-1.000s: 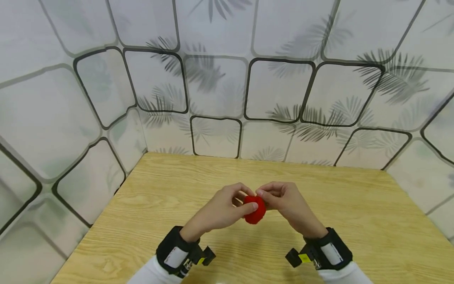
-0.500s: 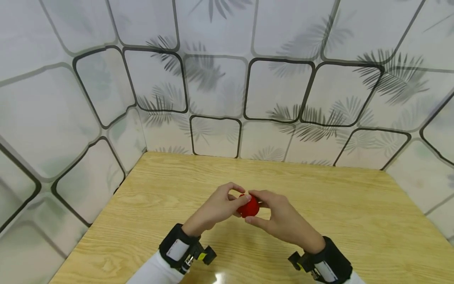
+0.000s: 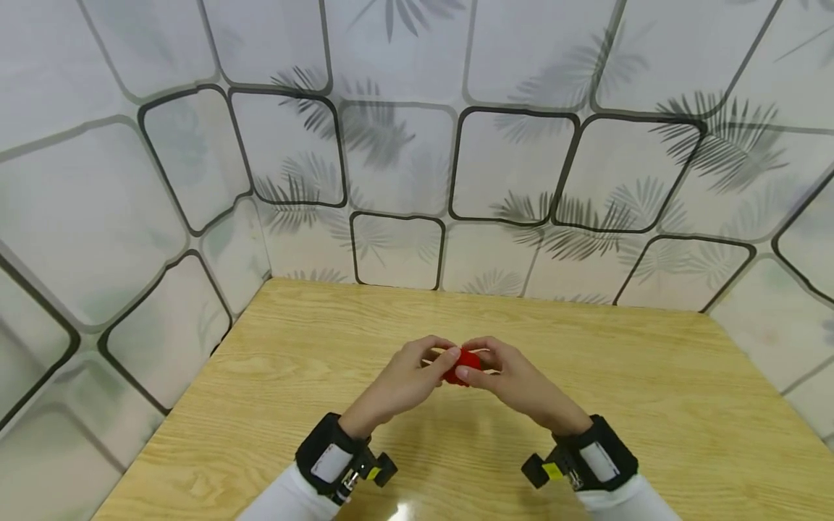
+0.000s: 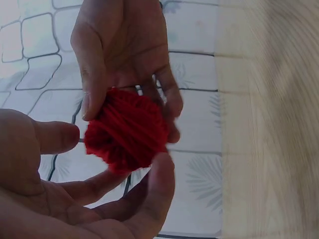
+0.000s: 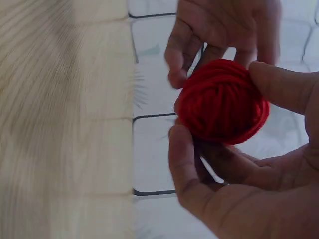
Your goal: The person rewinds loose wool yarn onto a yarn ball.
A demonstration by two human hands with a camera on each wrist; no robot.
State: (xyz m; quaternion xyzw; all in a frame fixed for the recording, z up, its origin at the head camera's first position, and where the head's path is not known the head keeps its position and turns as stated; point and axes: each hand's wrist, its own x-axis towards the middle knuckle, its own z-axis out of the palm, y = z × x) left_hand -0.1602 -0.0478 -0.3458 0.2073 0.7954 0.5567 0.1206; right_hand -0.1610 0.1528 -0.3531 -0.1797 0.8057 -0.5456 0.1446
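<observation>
A small ball of red yarn (image 3: 466, 367) is held up above the table between both hands. My left hand (image 3: 405, 380) has its fingers bent round the ball's left side; in the left wrist view, its thumb stands just off the yarn ball (image 4: 127, 132). From the other side my right hand (image 3: 533, 383) grips it, thumb on the near face and fingers behind. Strands wrap across the yarn ball (image 5: 224, 104) in the right wrist view, where the left fingers are partly hidden behind it. No loose yarn end can be made out.
Below the hands lies a light wooden table (image 3: 313, 325). A pale curtain (image 3: 397, 159) with dark outlines and leaf prints closes off the back and sides. Each wrist wears a black strap (image 3: 329, 456) with a small camera.
The right hand's pinching fingers first spread round the ball, then closed on it, thumb now on its near face. The ball has shifted slightly and turned in the hands; the left hand stays beside it.
</observation>
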